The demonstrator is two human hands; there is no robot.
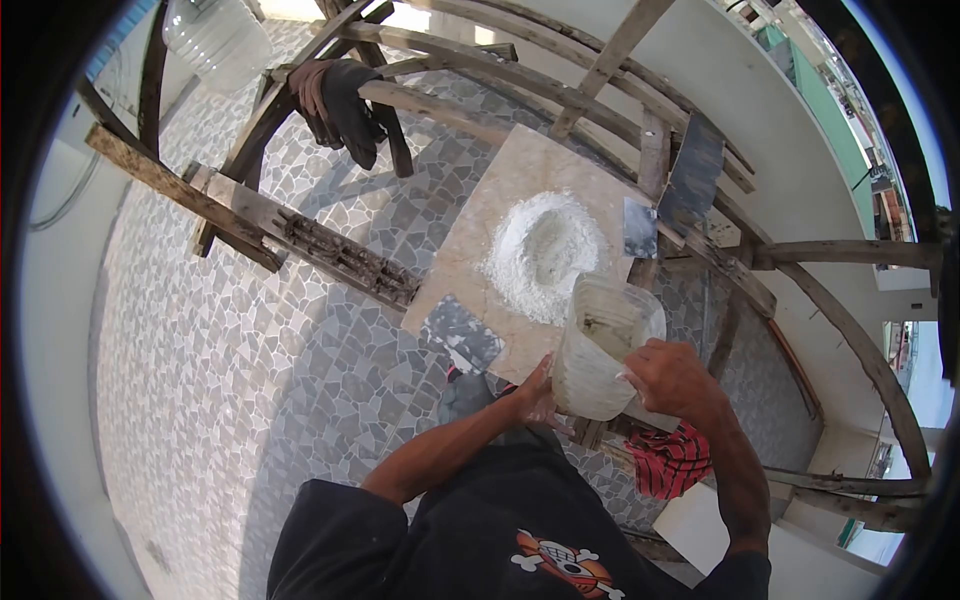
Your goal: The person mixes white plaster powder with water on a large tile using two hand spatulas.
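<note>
A translucent plastic container (590, 365) with pale residue inside is tilted at the near right edge of a square board (470, 250). My left hand (540, 395) grips its lower left side. On the right rim, the fingers of my right hand (668, 378) are curled over the edge. Beyond the container, a ring of white powder (515, 260) with a hollow in its middle lies on the board. A flat metal plate (462, 332), spotted with white, rests on the board's near left corner. A second small plate (640, 228) lies at the right corner.
Wooden scaffold poles (850, 254) surround the board on the far and right sides. A dark cloth (350, 105) hangs over one beam. A rough plank (340, 260) stretches left of the board. A red striped cloth (672, 460) hangs below my right hand. A clear bottle (218, 40) is upper left.
</note>
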